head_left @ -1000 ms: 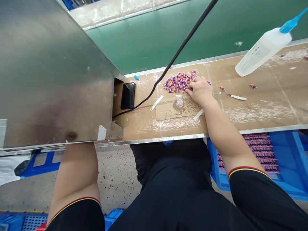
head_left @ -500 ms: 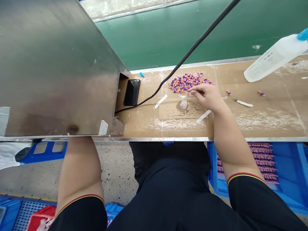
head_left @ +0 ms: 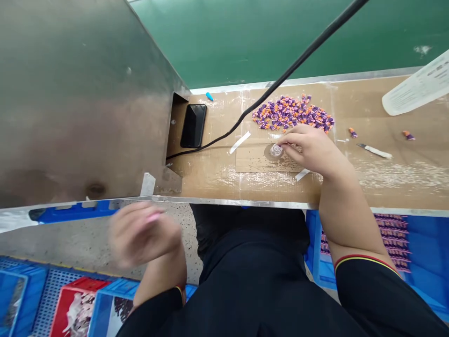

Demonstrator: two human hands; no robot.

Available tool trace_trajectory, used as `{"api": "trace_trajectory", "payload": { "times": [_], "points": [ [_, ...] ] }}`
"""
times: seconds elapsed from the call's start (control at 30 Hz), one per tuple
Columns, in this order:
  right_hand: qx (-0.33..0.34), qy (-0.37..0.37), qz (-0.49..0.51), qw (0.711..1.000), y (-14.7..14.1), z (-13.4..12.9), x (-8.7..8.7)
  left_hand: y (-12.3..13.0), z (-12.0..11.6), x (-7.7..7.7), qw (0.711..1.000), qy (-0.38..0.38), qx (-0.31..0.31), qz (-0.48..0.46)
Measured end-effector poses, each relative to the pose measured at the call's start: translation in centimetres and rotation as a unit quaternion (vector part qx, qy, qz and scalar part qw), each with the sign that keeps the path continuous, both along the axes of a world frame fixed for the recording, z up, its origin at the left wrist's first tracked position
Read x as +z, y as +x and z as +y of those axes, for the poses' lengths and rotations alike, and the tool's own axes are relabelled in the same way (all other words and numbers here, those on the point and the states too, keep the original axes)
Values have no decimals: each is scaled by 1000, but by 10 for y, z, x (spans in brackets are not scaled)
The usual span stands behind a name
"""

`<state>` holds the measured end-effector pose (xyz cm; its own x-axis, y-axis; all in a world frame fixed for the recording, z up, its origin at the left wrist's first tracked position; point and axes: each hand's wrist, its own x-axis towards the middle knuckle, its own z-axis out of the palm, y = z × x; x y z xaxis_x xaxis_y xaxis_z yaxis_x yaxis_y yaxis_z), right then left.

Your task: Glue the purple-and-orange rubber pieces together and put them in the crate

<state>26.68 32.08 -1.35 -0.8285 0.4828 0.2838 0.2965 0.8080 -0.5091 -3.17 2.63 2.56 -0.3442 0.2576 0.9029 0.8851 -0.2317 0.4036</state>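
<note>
Pinching a small clear cap [head_left: 276, 150], the right grip [head_left: 310, 150] sits on a cardboard sheet [head_left: 252, 161] atop the bench [head_left: 210, 180]; purple-orange pieces [head_left: 291, 112] heap just beyond it, a black cable [head_left: 280, 79] skirting them. The blurred left hand [head_left: 145, 234] hovers below the bench edge, its grip impossible to tell.

Parts pile [head_left: 293, 113]: purple and orange pieces, the two colours intermixed with no regular pattern. Small piece [head_left: 209, 96]: light blue. Back panel [head_left: 245, 37]: green. Cardboard worktop [head_left: 351, 185]: tan brown, streaked and speckled with white residue. Cable [head_left: 280, 89]: black. Right sleeve [head_left: 365, 290]: black, with a red and yellow banded cuff. Crate [head_left: 430, 252]: blue, holding rows of strips [head_left: 393, 238] in purple and pink. Box [head_left: 75, 309]: red, with a white printed pattern. Left hand [head_left: 143, 234]: motion blur hides the detail, but a pink mark [head_left: 153, 216] appears near the fingers.
</note>
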Motion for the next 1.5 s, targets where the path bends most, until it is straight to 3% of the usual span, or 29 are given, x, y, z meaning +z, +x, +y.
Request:
{"api": "trace_trajectory", "payload": {
  "times": [0.03,0.07,0.1,0.23,0.37,0.47,0.6,0.7,0.77,0.87,1.0,1.1,1.17,1.33,1.4,1.5],
  "points": [
    [-1,4,-4,1000,0,1,-2,14,5,-13,993,27,-50,104],
    [-4,8,-6,1000,0,1,-4,28,13,-23,983,-49,-105,141],
    [-9,10,-5,1000,-1,1,-5,40,24,-31,981,-73,-131,123],
    [-46,12,46,998,-3,-4,-3,73,75,-44,956,-140,-256,-35],
    [-110,13,126,986,-4,-9,4,81,126,-46,877,-183,-365,-254],
    [-96,4,105,990,-5,-9,8,80,159,-45,807,-230,-395,-374],
    [-130,-25,137,982,-11,-12,9,79,186,-47,764,-258,-408,-428],
    [-153,-134,225,953,-24,-23,2,81,191,-53,751,-258,-390,-465],
    [-152,-218,265,927,-34,-32,-4,84,189,-58,759,-254,-371,-471],
    [-155,-267,292,905,-44,-39,-12,85,182,-64,798,-242,-356,-422],
    [-151,-283,303,897,-45,-40,-16,78,176,-69,867,-235,-335,-284],
    [-145,-292,288,900,-42,-39,-16,76,174,-72,889,-227,-316,-241],
    [-141,-283,276,908,-42,-40,-16,79,173,-72,866,-230,-325,-302],
    [-147,-210,294,921,-46,-47,-11,91,173,-63,747,-223,-369,-507],
    [-153,-167,277,934,-46,-50,-10,92,172,-58,728,-222,-373,-531],
    [-158,-114,249,949,-46,-52,-8,92,170,-53,723,-215,-381,-535]
  ]
}}
